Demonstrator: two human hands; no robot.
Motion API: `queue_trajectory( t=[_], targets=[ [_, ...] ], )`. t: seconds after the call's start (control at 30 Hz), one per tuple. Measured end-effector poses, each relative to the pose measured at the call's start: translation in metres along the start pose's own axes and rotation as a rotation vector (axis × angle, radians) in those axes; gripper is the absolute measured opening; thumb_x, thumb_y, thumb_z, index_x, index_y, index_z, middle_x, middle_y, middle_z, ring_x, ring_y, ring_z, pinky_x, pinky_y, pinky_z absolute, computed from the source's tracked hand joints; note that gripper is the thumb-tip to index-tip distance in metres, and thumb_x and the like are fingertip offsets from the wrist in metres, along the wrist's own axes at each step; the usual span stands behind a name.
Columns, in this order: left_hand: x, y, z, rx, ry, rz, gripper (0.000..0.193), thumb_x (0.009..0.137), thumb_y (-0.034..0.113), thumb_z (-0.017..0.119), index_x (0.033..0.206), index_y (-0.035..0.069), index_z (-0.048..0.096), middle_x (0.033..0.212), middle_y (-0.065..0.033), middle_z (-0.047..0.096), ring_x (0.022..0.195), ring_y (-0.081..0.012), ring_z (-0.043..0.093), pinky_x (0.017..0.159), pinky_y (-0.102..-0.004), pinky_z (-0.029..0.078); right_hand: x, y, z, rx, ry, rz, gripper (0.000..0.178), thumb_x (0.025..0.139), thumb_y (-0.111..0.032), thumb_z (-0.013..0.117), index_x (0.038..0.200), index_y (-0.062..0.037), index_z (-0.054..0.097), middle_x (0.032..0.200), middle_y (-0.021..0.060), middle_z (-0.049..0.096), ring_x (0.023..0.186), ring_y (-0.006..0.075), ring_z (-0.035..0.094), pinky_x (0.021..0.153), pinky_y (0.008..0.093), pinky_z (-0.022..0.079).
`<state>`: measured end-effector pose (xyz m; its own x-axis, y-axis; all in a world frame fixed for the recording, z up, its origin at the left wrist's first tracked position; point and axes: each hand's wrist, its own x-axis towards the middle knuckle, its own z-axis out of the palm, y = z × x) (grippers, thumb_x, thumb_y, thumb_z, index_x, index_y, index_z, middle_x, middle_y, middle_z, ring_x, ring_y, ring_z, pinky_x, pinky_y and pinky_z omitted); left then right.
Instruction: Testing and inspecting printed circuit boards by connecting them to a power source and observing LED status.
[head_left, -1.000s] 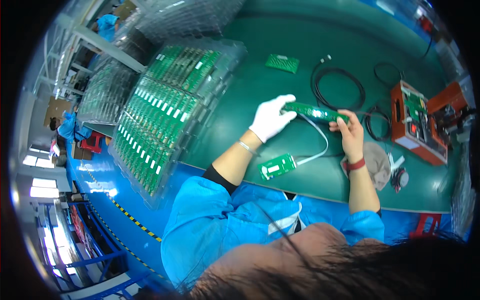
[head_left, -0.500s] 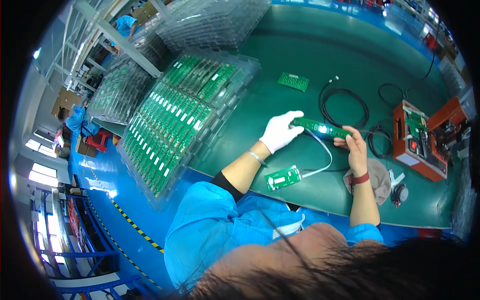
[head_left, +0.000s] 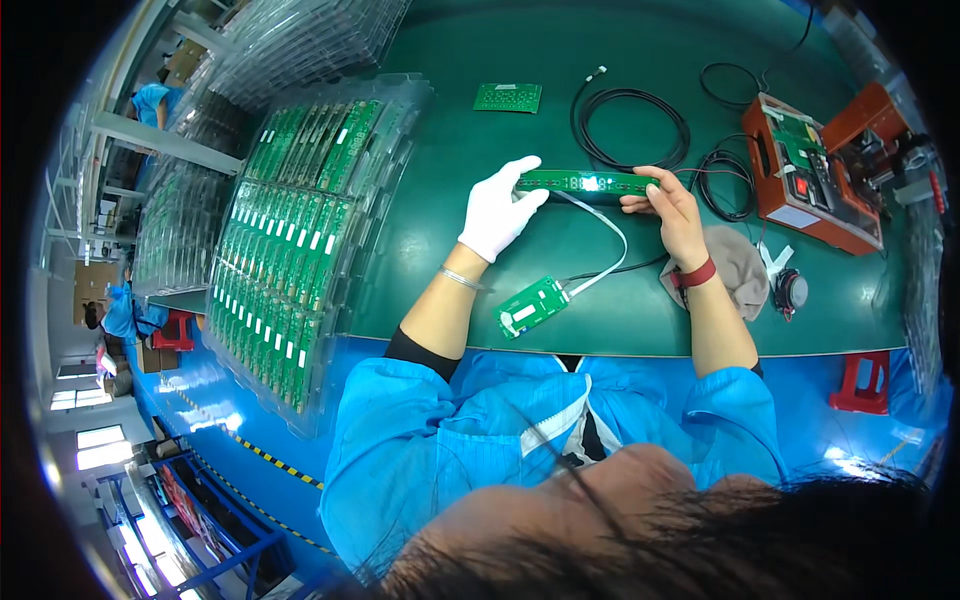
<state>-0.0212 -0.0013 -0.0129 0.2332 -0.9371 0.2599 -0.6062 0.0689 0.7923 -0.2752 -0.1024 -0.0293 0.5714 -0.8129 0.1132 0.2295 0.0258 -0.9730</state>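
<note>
Between my two hands I hold a long, narrow green circuit board (head_left: 560, 183), with lit white digit displays at its middle. My left hand (head_left: 500, 210), in a white glove, pinches the left end. The bare right hand (head_left: 672, 212), with a red band at the wrist, grips the right end between thumb and fingers. A white ribbon cable (head_left: 622, 240) curves from beneath the board down to a smaller green circuit board (head_left: 532, 307) lying on the table near its front edge. A dark cable also runs to that smaller board.
A clear tray of narrow green boards (head_left: 290, 230) lies at the left, with stacked clear trays (head_left: 300, 45) behind. Farther back are another green board (head_left: 508, 97) and a coiled black cable (head_left: 632, 125). An orange test box (head_left: 810, 190), a grey cloth (head_left: 735, 270) and a small round speaker (head_left: 791, 292) sit right.
The view has turned and shifted, so the table things appear farther left and higher. Both hands keep hold of the long board, which now appears nearly level; its digits stay lit.
</note>
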Motion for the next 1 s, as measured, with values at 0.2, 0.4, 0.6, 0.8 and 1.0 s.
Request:
queue_trajectory(
  t=[0.2,0.4,0.6,0.8,1.0],
  targets=[
    [-0.002,0.008,-0.004,-0.046,-0.012,-0.061,0.045,0.078,0.007,0.069,0.123,0.005,0.062,0.077,-0.0040,0.063,0.059,-0.0101,0.051,0.059,-0.0221,0.045,-0.001,-0.002,0.001,-0.022,0.000,0.008,0.033,0.100,-0.013,0.042,0.130,0.0002,0.050,0.096,0.0178,0.068,0.085,0.0221,0.068,0.084,0.0288,0.053],
    [-0.002,0.009,-0.004,-0.026,-0.019,-0.099,0.043,0.077,0.010,0.069,0.119,0.006,0.063,0.083,-0.0062,0.068,0.060,-0.0132,0.058,0.063,-0.0242,0.049,-0.001,-0.007,0.005,0.017,0.017,0.014,0.031,0.099,-0.011,0.044,0.128,0.0000,0.051,0.095,0.0168,0.067,0.085,0.0208,0.067,0.083,0.0283,0.054],
    [-0.003,0.012,0.001,0.096,-0.053,-0.064,0.042,0.077,0.014,0.069,0.118,0.007,0.064,0.084,-0.0050,0.069,0.060,-0.0135,0.059,0.062,-0.0242,0.049,-0.001,-0.002,0.006,-0.079,0.118,0.004,0.029,0.094,-0.005,0.055,0.123,-0.0016,0.054,0.092,0.0135,0.066,0.081,0.0171,0.066,0.078,0.0261,0.054],
    [-0.007,0.017,0.003,0.220,-0.073,0.009,0.041,0.077,0.018,0.070,0.116,0.008,0.065,0.087,-0.0050,0.070,0.060,-0.0137,0.060,0.062,-0.0247,0.049,0.002,0.006,-0.002,-0.189,0.187,0.037,0.033,0.088,-0.003,0.065,0.119,-0.0039,0.055,0.086,0.0092,0.066,0.073,0.0137,0.065,0.071,0.0234,0.054],
    [-0.005,0.008,0.003,0.114,-0.046,0.017,0.040,0.078,0.011,0.071,0.117,0.005,0.064,0.076,-0.0047,0.065,0.058,-0.0111,0.055,0.059,-0.0234,0.046,0.000,0.002,0.008,-0.228,0.198,0.012,0.033,0.093,-0.007,0.060,0.125,-0.0020,0.053,0.081,0.0079,0.064,0.071,0.0133,0.063,0.070,0.0229,0.053]
  ],
)
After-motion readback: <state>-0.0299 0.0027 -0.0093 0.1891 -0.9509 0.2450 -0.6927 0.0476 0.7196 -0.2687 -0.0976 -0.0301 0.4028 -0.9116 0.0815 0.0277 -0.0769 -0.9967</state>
